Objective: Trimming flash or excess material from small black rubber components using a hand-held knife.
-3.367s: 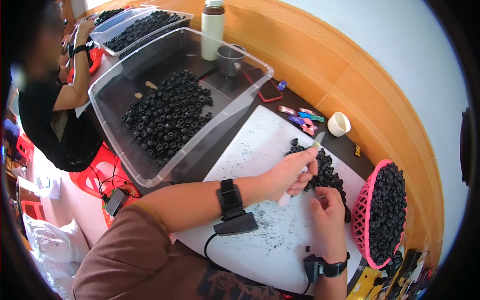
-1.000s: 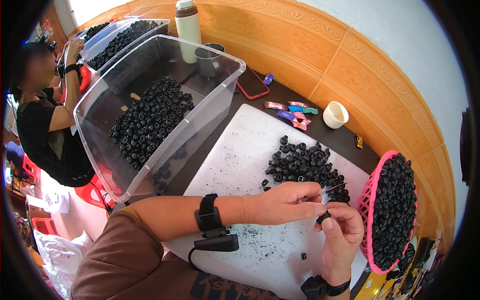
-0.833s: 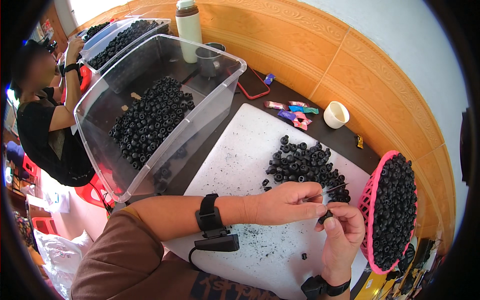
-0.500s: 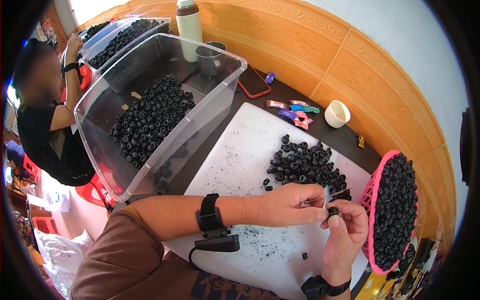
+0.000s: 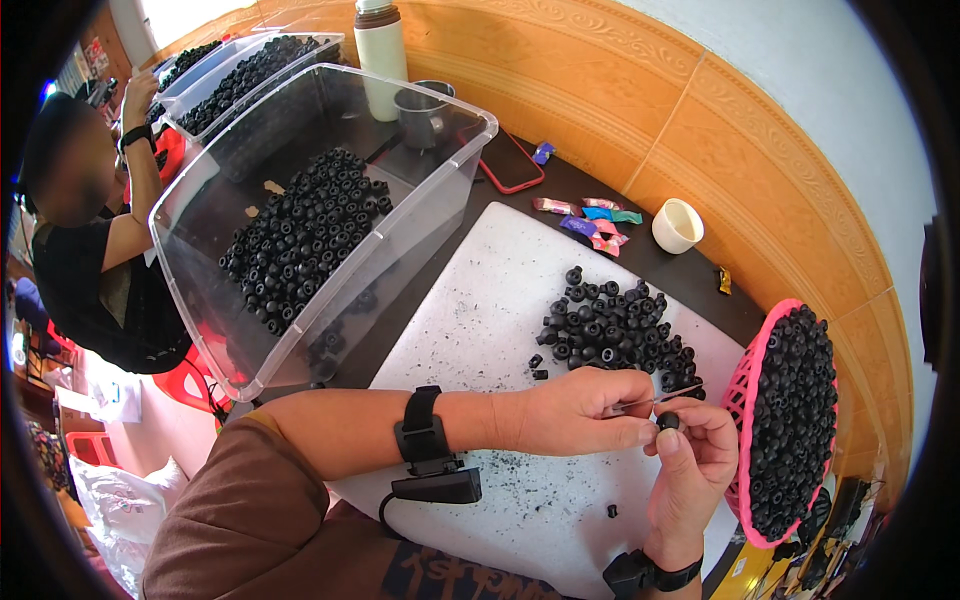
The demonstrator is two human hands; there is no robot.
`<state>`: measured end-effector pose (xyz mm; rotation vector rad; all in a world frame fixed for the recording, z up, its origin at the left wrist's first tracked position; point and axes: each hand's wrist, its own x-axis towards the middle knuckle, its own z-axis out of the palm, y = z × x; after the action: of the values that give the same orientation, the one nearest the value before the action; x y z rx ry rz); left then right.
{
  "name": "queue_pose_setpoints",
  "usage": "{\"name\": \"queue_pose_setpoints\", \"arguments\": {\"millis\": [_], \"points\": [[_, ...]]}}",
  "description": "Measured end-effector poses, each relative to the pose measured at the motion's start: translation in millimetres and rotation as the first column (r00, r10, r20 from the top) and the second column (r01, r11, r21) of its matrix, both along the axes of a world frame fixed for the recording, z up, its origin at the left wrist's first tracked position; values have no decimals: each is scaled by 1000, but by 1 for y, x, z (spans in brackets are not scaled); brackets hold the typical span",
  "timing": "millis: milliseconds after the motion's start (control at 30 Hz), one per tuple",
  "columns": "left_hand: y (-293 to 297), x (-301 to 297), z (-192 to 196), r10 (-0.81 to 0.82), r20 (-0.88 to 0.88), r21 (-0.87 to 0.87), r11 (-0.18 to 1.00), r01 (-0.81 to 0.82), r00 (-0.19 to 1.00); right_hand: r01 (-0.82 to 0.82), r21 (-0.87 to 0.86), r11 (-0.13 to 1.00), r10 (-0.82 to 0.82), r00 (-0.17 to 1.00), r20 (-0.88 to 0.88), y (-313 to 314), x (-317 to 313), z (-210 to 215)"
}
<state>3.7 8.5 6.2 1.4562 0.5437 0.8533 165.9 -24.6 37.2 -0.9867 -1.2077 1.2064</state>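
Observation:
My left hand is closed on a slim, pointed metal tool, its thin tip reaching over the fingers of my other hand. Whether it is tweezers or small scissors I cannot tell. Between thumb and fingers, my right hand pinches a small round black rubber-like part, and the left thumb is up against it. Just beyond both hands, a pile of like black parts lies on the white foam board. One small black bit sits alone nearer me, among dark crumbs.
A pink basket full of black parts stands at the right. On the left is a big clear bin partly filled with them. Behind are wrapped sweets, a cream cup, a phone, a metal mug, a bottle. Another person sits far left.
The metal tool's tip has shifted slightly beside the black part. Both hands stay nearly in place, keeping their hold. The other person's head and arm have moved a little.

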Motion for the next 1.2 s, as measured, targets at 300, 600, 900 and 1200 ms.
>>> {"name": "queue_pose_setpoints", "arguments": {"millis": [300, 600, 900, 1200], "points": [[0, 0, -2, 18, -32, 30, 999, -17, 999, -10, 11, 1000, 10, 1000, 5, 1, 0, -1], [0, 0, -4, 37, -36, 11, 999, -37, 999, -8, 7, 1000, 8, 1000, 19, -1, -1, -2], [0, 1, -5, 5, -35, -24, 1000, -6, 999, -83, 70, 994, 85, 996, -37, -1, 6, -5], [-5, 3, -3, 16, 94, -24, 1000, -14, 995, -144, 40, 989, 149, 976, -161, -1, 7, -1]]}}
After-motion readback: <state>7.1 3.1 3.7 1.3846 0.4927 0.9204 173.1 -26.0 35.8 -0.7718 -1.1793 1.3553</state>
